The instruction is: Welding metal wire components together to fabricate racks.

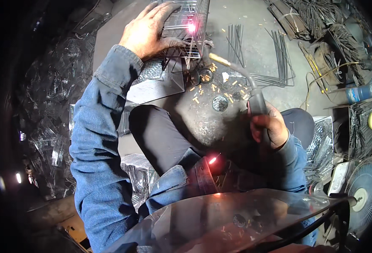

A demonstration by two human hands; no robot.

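Observation:
My left hand [146, 31] lies over a wire mesh basket [185, 17] at the top of the view, fingers spread along its wires and thumb hooked at its lower edge. A bright pinkish glow sits on the basket's wires beside the hand. In my right hand [272, 126] is a welding torch [246, 75], with my fingers wrapped round its dark handle. Its curved neck points up and left, and the brass-coloured tip ends near the basket's lower right corner, apart from the glow. A metal plate [162, 87] lies below the basket.
Short tan stubs [213, 87] and a round dish [220, 103] lie on the floor between my knees. Thin bent rods [282, 59] lie beyond the torch. Rod bundles [310, 17], a bottle [361, 93] and a fan [365, 192] line the right; wire pieces [46, 126] heap at left. A clear visor [211, 215] crosses below.

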